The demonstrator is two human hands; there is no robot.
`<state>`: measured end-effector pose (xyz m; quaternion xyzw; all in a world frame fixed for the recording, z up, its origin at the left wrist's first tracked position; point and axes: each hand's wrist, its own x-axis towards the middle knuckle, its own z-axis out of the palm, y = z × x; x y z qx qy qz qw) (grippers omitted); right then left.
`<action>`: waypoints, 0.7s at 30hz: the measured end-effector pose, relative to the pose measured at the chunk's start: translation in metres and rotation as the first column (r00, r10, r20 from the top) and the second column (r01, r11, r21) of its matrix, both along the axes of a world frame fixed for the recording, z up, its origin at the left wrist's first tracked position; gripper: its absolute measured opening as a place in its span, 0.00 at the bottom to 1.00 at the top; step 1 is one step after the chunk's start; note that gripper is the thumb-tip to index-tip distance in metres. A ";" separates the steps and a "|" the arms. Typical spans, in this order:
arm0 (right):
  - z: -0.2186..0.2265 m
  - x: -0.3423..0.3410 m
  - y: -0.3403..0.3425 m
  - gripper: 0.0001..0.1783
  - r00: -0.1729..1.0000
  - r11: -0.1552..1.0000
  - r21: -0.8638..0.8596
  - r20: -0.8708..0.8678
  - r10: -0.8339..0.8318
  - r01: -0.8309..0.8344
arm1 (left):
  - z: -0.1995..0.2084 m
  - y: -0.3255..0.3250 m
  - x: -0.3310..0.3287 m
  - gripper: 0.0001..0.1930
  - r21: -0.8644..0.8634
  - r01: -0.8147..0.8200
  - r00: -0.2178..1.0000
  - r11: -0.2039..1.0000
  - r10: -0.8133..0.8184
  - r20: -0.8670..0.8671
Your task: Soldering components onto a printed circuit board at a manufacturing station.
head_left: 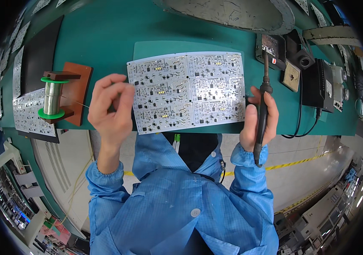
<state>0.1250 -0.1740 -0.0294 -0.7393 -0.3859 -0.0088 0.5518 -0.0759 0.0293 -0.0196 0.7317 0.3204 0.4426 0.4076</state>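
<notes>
Right hand (260,121): fingers wrapped on soldering iron (262,123), right of centre, tip pointing up toward the frame's upper right. PCB panel (192,91) lies at upper centre on green mat (105,38), populated side up. Left hand (112,104) at the panel's left edge, fingers curled; solder wire (76,102) runs to it from spool (53,98), left of frame. Can't tell if it's gripped.
</notes>
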 end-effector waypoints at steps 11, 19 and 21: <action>0.045 -0.003 -0.005 0.13 0.952 0.954 0.055 0.108 0.286 -0.293 | 0.027 -0.040 0.030 0.10 0.268 0.406 0.910 0.874 -0.360 -0.207; 0.060 -0.004 -0.004 0.06 0.919 0.921 -0.036 0.056 0.390 -0.388 | 0.016 -0.046 0.043 0.08 0.292 0.408 0.905 0.865 -0.340 -0.256; 0.059 -0.004 -0.004 0.06 0.921 0.922 -0.038 0.047 0.388 -0.386 | 0.016 -0.047 0.044 0.08 0.294 0.396 0.909 0.870 -0.324 -0.263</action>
